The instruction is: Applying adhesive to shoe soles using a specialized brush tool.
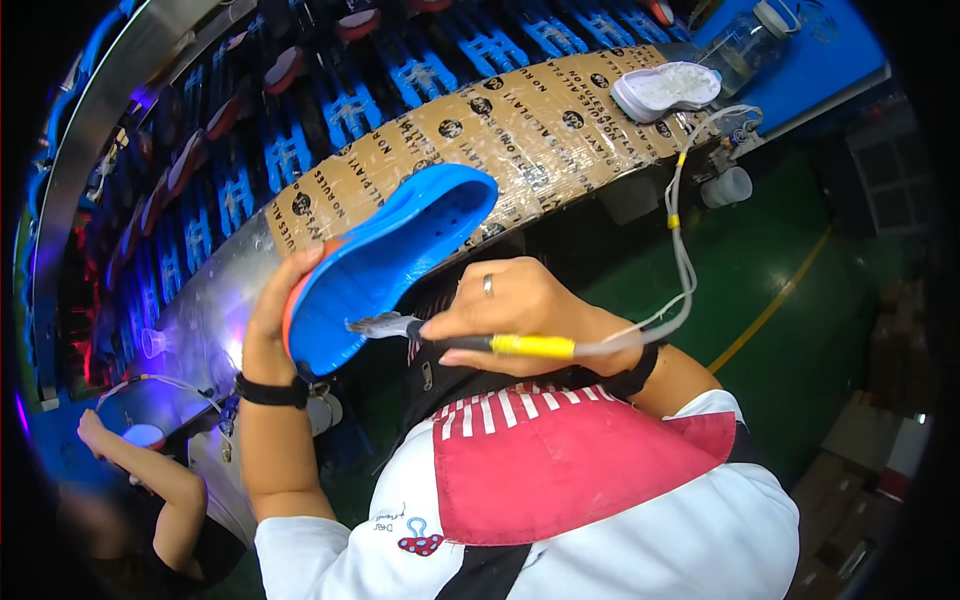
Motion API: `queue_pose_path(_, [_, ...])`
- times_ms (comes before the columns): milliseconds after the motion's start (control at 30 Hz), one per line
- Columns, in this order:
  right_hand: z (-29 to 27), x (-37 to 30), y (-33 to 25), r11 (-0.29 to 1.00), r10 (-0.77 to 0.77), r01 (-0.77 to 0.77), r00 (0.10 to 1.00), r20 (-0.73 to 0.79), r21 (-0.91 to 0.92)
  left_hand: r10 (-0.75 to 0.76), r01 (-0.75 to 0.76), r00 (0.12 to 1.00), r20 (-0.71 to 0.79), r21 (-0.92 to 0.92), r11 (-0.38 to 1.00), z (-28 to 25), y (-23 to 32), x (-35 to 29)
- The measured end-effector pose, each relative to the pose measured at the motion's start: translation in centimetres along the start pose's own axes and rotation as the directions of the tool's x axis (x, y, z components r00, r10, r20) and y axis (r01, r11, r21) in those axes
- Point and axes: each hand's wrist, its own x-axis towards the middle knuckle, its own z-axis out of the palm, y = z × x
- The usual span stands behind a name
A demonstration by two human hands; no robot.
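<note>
My left hand point(268, 318) is closed on the outer side of a blue shoe upper point(395, 240) with an orange-red sole edge, holding it tilted with its hollow inside facing me. Most of those fingers are behind the shoe. In my right hand point(525, 300), closed on its handle, is a brush point(405, 327) with a dark grip and yellow tape. The bristles are over the lower part of the shoe's blue inside; whether they touch it I cannot tell. A clear hose point(682, 262) runs from the brush handle up to the right.
A cardboard-covered ledge point(520, 125) bears a white shoe sole point(668, 88) and a clear jar point(745, 50) by its right end. Beyond it, blue holders point(350, 112) line a conveyor. A white cup point(727, 187) hangs beside the ledge. A co-worker's arm point(160, 470) is at lower left.
</note>
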Motion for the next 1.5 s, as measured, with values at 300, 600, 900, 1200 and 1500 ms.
queue_pose_path(300, [-2.2,-0.8,2.3,0.746,0.627,-0.490,0.744,-0.230,0.450,-0.023,0.042,0.996,0.084,-0.225,0.973,1.7,-4.6,1.0])
queue_pose_path(600, [-4.7,-1.1,0.5,0.983,0.186,-0.178,0.943,-0.275,0.054,0.336,-0.323,0.939,0.077,-0.141,0.936,4.1,-3.1,3.2])
queue_pose_path(900, [-10.3,-4.3,-0.1,0.905,0.413,-0.407,0.768,-0.490,0.125,0.682,-0.716,0.596,0.423,-0.104,0.691,13.9,13.2,7.9])
queue_pose_path(1200, [-12.3,-7.3,0.0,0.866,0.463,-0.481,0.673,-0.577,0.134,0.699,-0.684,0.707,-0.105,-0.355,0.638,14.2,27.2,18.1])
queue_pose_path(1500, [-12.4,-8.4,1.2,0.826,0.554,-0.501,0.639,-0.534,0.258,0.876,0.045,-0.259,0.406,0.911,-0.409,10.0,29.2,16.5])
